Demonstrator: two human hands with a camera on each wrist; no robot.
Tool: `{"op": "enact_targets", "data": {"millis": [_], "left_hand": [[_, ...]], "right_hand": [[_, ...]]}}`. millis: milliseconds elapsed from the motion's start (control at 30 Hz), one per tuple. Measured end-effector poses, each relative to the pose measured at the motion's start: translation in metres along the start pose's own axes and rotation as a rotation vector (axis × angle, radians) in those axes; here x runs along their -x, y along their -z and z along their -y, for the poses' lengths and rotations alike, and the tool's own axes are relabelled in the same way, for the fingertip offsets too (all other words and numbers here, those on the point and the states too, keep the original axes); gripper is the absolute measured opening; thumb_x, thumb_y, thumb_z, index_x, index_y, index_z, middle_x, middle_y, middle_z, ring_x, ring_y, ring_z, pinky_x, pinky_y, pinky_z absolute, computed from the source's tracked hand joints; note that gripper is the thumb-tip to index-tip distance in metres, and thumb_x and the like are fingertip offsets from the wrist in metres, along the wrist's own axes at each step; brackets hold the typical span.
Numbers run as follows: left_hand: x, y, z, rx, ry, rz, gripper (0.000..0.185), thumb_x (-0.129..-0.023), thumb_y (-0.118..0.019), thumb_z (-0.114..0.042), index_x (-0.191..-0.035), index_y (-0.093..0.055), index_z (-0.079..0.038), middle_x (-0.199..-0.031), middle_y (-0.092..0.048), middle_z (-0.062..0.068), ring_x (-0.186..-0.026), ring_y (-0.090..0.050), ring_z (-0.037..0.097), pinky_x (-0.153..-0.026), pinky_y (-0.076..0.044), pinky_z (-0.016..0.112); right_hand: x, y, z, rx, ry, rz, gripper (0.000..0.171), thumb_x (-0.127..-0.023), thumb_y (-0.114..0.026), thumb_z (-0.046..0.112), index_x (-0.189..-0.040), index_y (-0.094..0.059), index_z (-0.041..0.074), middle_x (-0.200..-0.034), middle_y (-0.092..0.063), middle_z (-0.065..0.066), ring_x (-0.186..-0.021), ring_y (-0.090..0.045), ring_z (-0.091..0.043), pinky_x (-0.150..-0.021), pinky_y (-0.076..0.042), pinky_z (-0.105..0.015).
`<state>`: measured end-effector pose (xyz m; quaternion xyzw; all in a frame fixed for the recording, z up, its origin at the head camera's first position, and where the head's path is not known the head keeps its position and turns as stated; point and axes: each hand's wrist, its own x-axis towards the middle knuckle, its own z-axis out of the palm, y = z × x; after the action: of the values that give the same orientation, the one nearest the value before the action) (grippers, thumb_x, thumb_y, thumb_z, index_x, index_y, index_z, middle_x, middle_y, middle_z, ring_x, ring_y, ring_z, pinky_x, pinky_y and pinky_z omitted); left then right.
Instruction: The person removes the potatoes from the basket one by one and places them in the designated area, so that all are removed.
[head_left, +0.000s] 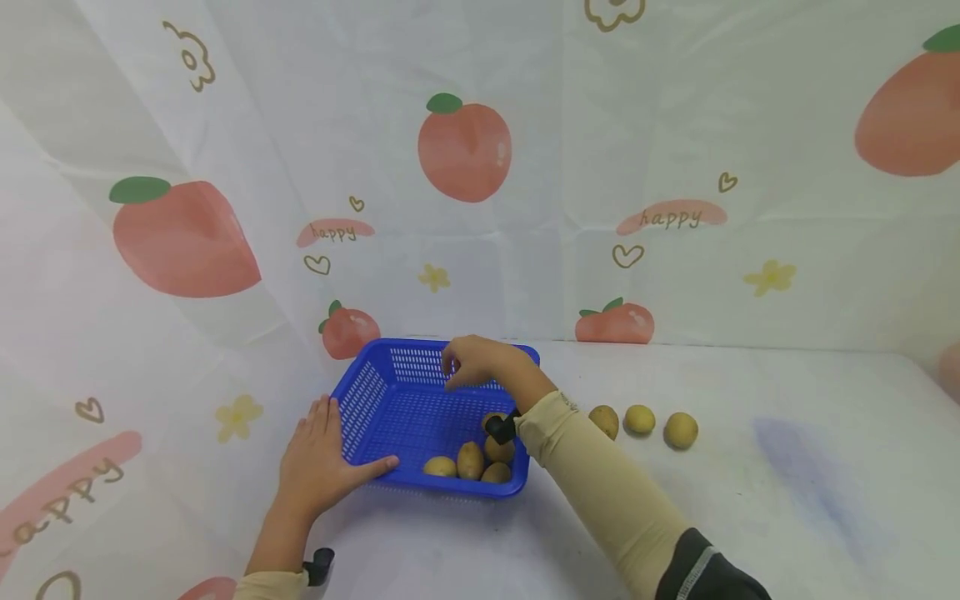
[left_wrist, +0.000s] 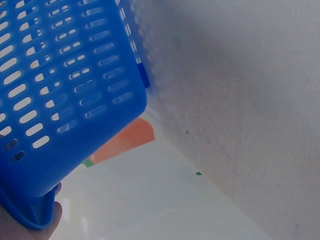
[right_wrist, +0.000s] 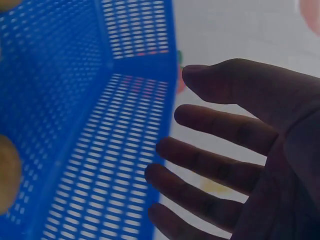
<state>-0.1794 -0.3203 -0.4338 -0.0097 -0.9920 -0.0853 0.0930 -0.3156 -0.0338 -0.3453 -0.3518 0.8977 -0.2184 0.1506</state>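
Note:
A blue plastic basket (head_left: 420, 417) with slotted walls stands on the white table, several potatoes (head_left: 470, 460) gathered in its front right part. My left hand (head_left: 318, 454) holds the basket's front left corner, fingers along the left side and thumb over the front rim. In the left wrist view, fingertips (left_wrist: 56, 212) show at the basket's rim. My right hand (head_left: 483, 362) hovers over the back right of the basket, holding nothing. Its fingers (right_wrist: 215, 125) are spread and slightly bent beside the slotted wall in the right wrist view. My right forearm covers part of the basket's right side.
Three potatoes (head_left: 640, 419) lie on the table (head_left: 735, 483) right of the basket, one partly behind my right sleeve. A white cloth (head_left: 540, 275) printed with peaches hangs behind the table and along its left side. A bluish stain (head_left: 810, 475) marks the tabletop farther right.

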Motion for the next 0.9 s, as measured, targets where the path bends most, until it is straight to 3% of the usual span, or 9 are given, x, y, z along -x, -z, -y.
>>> {"op": "enact_targets", "data": {"millis": [267, 500, 733, 900], "left_hand": [[0.001, 0.001, -0.001, -0.004, 0.002, 0.003, 0.147, -0.075, -0.066, -0.09, -0.162, -0.016, 0.017, -0.17, -0.019, 0.039, -0.158, -0.02, 0.058, -0.129, -0.02, 0.071], [0.001, 0.0, -0.001, 0.002, 0.005, 0.003, 0.148, -0.075, -0.066, -0.091, -0.163, -0.014, 0.016, -0.17, -0.018, 0.038, -0.159, -0.019, 0.057, -0.129, -0.018, 0.071], [0.0, 0.001, -0.001, 0.003, 0.003, 0.002, 0.148, -0.075, -0.067, -0.091, -0.163, -0.014, 0.015, -0.17, -0.018, 0.038, -0.159, -0.02, 0.057, -0.129, -0.019, 0.071], [-0.001, 0.0, 0.0, 0.011, 0.0, -0.002, 0.148, -0.074, -0.067, -0.091, -0.163, -0.014, 0.016, -0.17, -0.019, 0.039, -0.158, -0.02, 0.057, -0.129, -0.02, 0.072]], "right_hand": [[-0.008, -0.025, 0.004, 0.113, -0.174, 0.131, 0.028, -0.096, -0.079, 0.028, -0.118, -0.073, 0.011, -0.118, -0.073, -0.003, -0.11, -0.069, -0.02, -0.094, -0.06, -0.037], [-0.01, -0.036, 0.001, 0.153, -0.278, 0.182, 0.039, -0.095, -0.08, 0.029, -0.128, -0.068, 0.012, -0.126, -0.072, -0.003, -0.123, -0.067, -0.024, -0.105, -0.059, -0.041], [-0.012, -0.043, -0.008, 0.19, -0.285, 0.229, 0.031, -0.094, -0.08, 0.025, -0.119, -0.071, 0.009, -0.117, -0.073, -0.004, -0.107, -0.067, -0.019, -0.097, -0.06, -0.038], [-0.015, -0.046, -0.01, 0.26, -0.286, 0.263, 0.036, -0.093, -0.079, 0.019, -0.126, -0.071, 0.007, -0.128, -0.072, -0.006, -0.109, -0.066, -0.019, -0.095, -0.061, -0.035]]}}
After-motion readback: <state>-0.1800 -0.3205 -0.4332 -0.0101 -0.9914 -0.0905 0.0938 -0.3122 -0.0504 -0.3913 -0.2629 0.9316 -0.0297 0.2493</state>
